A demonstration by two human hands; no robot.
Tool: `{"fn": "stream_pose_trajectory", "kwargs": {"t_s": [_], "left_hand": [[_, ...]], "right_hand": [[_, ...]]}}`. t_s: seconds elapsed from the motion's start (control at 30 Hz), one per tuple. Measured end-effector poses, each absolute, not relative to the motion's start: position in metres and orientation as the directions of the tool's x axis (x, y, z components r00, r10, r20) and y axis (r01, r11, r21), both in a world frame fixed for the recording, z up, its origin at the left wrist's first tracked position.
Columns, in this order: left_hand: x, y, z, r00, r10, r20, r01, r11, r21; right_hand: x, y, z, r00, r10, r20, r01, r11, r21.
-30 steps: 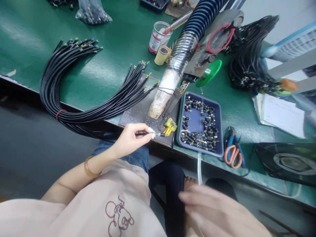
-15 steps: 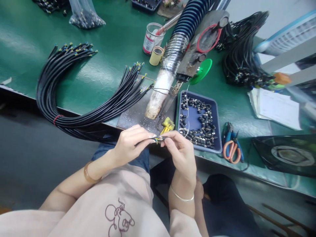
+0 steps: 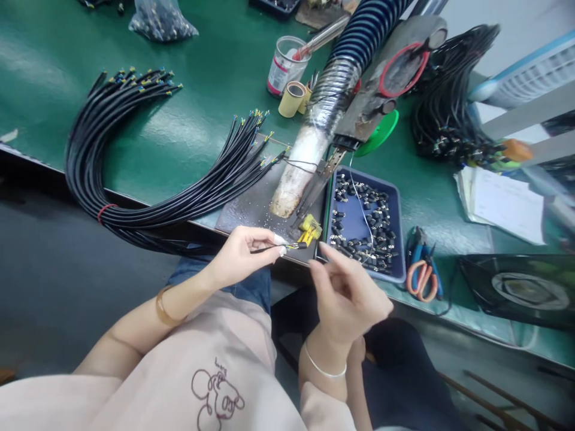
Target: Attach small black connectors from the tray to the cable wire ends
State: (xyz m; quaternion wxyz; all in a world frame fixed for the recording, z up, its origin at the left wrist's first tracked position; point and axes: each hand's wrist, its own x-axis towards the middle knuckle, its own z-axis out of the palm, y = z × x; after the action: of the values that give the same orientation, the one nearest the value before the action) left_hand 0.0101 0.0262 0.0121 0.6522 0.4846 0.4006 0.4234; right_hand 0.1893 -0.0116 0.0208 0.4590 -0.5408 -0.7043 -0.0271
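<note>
At the bench's near edge, just in front of the dark plate (image 3: 238,209), the left hand (image 3: 236,258) is pinching a black cable (image 3: 263,249) between thumb and fingers, close to its end. Coloured wires are showing past the fingertips, and a small black connector (image 3: 300,245) is sitting at the tip, its long axis running crosswise and pointing towards the right hand (image 3: 345,287). That hand is hovering to the connector's right, the nearer of the two to the tip's free end, thumb and forefinger parted around open air; whether the curled fingers are hiding anything, I can't tell. Just beyond the connector, a yellow piece (image 3: 309,227) is lying by the plate's edge. Over the plate, a white-wrapped hose end (image 3: 291,173) is slanting down. Past the right hand, a blue tray (image 3: 398,239) is holding many black parts, with a thin wire (image 3: 354,184) trailing over it from a green spool (image 3: 381,131). Further right, orange-handled scissors (image 3: 421,281) are resting; leftward, a cable bundle (image 3: 94,149) is curving over the edge.
</note>
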Motion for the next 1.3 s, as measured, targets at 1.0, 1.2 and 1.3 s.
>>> {"fn": "stream_pose_trajectory", "kwargs": {"t_s": [1.0,1.2,1.3], "left_hand": [[0.024,0.009,-0.002,0.095,0.850,0.518,0.297,-0.520,0.801],[0.016,0.011,0.003,0.189,0.962,0.198,0.020,-0.206,0.978],[0.013,0.015,0.005,0.196,0.980,0.019,-0.086,-0.002,0.996]], "right_hand": [[0.171,-0.004,0.005,-0.147,0.723,0.675,0.795,0.492,-0.355],[0.171,-0.008,0.009,-0.022,0.927,0.375,0.519,0.331,-0.788],[0.177,-0.004,0.012,0.069,0.898,0.434,0.493,0.347,-0.798]]}}
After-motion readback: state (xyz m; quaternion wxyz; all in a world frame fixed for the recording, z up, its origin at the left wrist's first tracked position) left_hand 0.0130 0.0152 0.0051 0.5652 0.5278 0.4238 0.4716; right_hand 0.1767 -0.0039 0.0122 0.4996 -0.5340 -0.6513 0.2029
